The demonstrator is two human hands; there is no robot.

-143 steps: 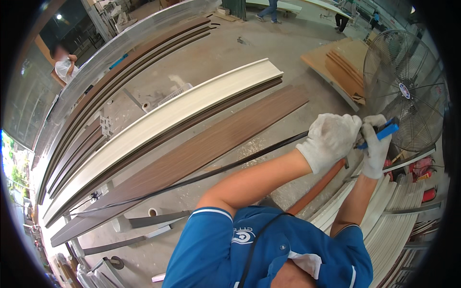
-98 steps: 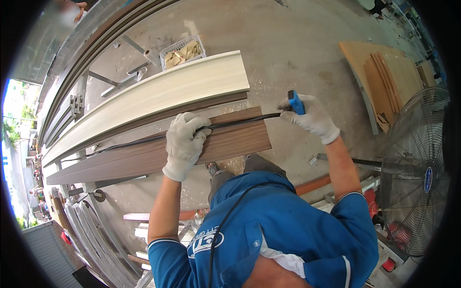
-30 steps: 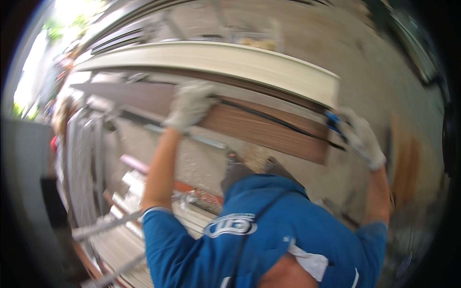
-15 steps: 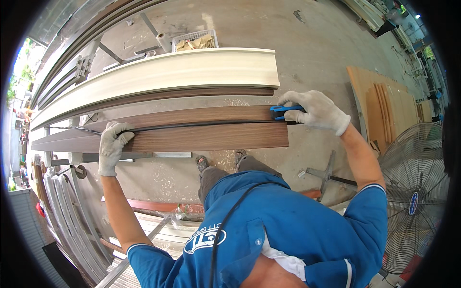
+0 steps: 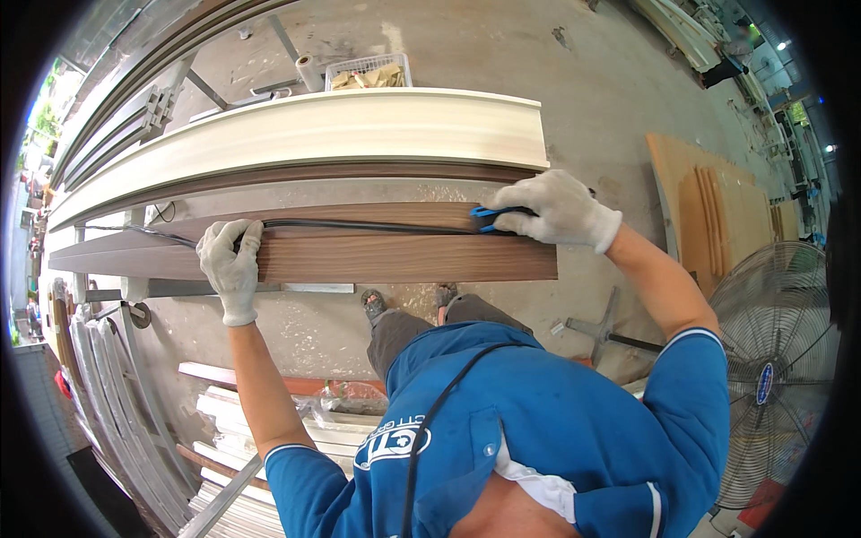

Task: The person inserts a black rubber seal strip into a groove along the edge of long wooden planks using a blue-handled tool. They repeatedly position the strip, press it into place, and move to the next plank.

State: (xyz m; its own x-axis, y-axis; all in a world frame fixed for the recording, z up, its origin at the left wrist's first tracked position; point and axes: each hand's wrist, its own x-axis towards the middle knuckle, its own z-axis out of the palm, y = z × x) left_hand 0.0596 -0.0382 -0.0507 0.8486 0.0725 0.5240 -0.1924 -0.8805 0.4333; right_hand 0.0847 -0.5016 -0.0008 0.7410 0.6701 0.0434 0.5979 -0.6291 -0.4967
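A long brown wood-grain profile (image 5: 404,260) lies across in front of me. Along its lengthwise groove runs a thin black strip (image 5: 359,227), which looks like a rubber seal. My left hand (image 5: 231,267), in a pale work glove, presses on the profile with fingers closed around the strip. Near the profile's right end my right hand (image 5: 560,215), also gloved, is closed on a small blue-and-black hand tool (image 5: 489,216). The tool sits at the strip; its exact kind is partly hidden by the fingers.
A cream profile (image 5: 359,125) lies parallel beyond the brown one. Behind it stands a white basket (image 5: 408,67) of tan pieces beside a roll (image 5: 308,73). A large fan (image 5: 764,384) stands at right, near leaning wooden panels (image 5: 691,206). Wrapped profiles (image 5: 117,377) are at lower left.
My right hand has moved left along the profile with the blue-and-black tool, which has turned. My left hand has shifted slightly right along the strip.
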